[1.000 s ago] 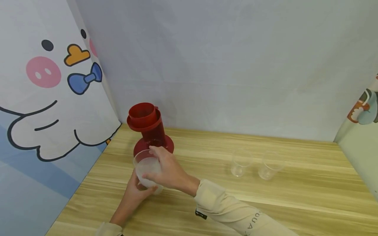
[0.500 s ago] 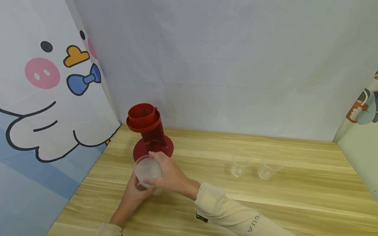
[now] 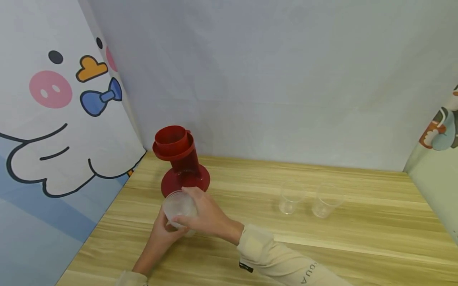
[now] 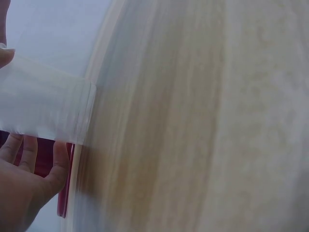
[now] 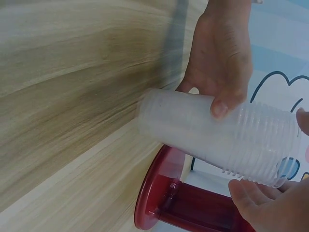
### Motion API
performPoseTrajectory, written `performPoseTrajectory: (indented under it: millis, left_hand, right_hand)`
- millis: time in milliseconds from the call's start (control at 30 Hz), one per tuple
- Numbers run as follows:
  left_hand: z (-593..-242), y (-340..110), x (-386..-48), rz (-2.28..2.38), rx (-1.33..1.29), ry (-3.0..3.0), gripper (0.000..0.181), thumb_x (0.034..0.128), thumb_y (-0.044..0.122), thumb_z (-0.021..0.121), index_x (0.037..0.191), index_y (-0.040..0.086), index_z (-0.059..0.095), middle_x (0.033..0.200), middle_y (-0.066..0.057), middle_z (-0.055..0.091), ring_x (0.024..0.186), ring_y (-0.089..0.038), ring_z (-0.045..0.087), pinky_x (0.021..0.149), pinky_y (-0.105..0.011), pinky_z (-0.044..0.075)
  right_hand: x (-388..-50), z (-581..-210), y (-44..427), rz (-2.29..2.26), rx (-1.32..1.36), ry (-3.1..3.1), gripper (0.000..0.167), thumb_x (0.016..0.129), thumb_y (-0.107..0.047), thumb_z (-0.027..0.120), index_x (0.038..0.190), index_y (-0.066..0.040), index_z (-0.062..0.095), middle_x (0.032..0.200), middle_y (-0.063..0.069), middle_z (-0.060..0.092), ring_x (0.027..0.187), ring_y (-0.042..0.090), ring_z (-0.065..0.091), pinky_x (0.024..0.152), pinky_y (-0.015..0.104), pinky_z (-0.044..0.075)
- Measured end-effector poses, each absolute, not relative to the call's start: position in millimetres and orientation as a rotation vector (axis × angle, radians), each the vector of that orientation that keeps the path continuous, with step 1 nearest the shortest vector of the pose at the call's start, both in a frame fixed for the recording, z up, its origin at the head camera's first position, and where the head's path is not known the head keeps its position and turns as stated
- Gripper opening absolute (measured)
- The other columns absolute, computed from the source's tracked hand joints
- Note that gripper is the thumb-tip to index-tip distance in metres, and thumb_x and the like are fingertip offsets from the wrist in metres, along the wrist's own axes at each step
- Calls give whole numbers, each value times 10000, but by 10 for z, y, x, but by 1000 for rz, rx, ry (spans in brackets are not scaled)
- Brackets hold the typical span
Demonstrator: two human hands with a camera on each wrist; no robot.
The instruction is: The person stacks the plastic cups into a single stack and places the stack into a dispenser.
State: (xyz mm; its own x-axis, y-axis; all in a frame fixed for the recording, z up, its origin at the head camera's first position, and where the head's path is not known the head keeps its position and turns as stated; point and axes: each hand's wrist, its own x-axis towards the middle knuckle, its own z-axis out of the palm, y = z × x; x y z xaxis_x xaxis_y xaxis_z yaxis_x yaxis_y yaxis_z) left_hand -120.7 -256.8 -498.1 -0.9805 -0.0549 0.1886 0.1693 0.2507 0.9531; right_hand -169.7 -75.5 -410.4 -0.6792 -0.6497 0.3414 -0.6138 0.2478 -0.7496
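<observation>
Clear plastic cup stack (image 3: 180,208) near red flanged stand (image 3: 187,175). Left hand (image 3: 162,233), part hidden, grips stack's side; right hand (image 3: 208,214), cropped in right-wrist view, holds rim end. Whether base touches table (image 3: 247,194): can't tell.

L hand (image 4: 24,193) grips clear plastic cups (image 4: 46,104), R hand (image 4: 6,56) touching opp. side. Red stand (image 4: 63,203) partly vis. behind L hand; wood-grain table (image 4: 159,121) below both hands.
</observation>
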Motion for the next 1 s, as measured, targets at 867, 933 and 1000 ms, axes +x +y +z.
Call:
performPoseTrajectory:
  millis: [867,933,1000]
  left_hand:
    - [-4955,-2530,-1191,-1856,-42,-2310,880,745,-18,764,1454,154,273,1272,-25,449,1102,-99,482,808,-280,490]
    - [-4965,-2529,-1193,-1862,-50,-2297,879,740,-33,761,1452,149,280,1255,-22,462,1087,-97,497,781,-288,505]
    - [-4971,-2527,-1193,-1863,-51,-2289,878,734,-44,759,1450,143,286,1244,-19,470,1078,-93,503,772,-286,507]
  right_hand:
    - [-1716,-4053,-542,-1505,-1273,2499,643,805,-268,760,1329,-41,465,1259,55,531,1100,147,513,933,281,431]
    - [-1716,-4040,-510,-1515,-1255,2502,643,801,-255,763,1332,-43,468,1277,55,527,1128,162,507,943,299,429]
    - [-1713,-4032,-478,-1530,-1228,2496,644,794,-240,768,1334,-48,473,1276,57,528,1135,170,503,946,311,428]
